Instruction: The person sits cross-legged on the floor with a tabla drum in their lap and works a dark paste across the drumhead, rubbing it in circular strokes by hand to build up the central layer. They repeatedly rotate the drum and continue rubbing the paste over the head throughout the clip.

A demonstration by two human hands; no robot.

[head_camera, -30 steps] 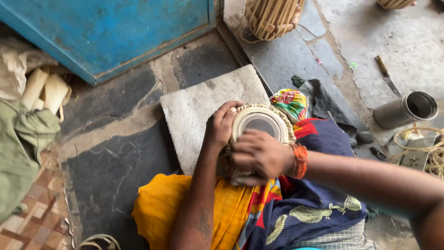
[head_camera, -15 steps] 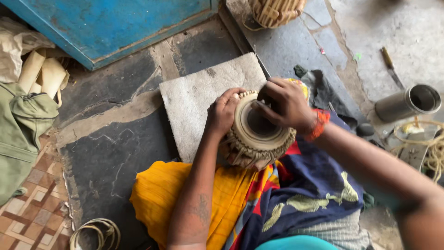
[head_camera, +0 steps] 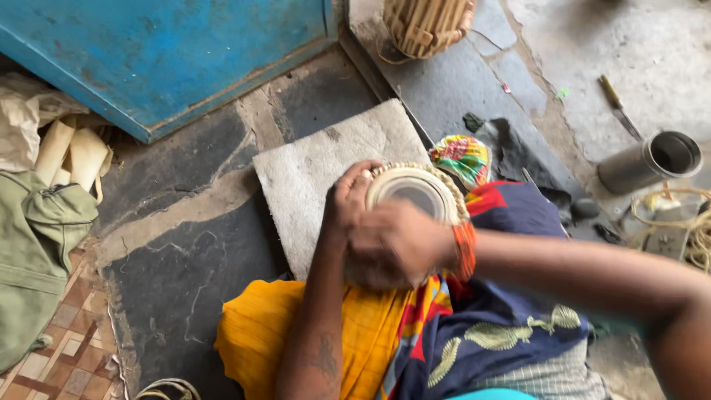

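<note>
Gripping small drum (head_camera: 415,194) rim, left hand (head_camera: 348,204) | right hand (head_camera: 396,241) clenched over drum side, blurred | grey slab (head_camera: 318,167) beside

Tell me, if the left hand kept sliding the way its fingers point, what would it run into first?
The left hand already grips the small drum, fingers pointing up-frame over its rim. Carried on, it would probably pass above the grey stone slab, then meet the colourful cloth bundle; depth is unclear.

Single head-worn view, steeply downward, close over lap and stone floor (head_camera: 192,244)

No packages, labels, signs, screens visible
</note>
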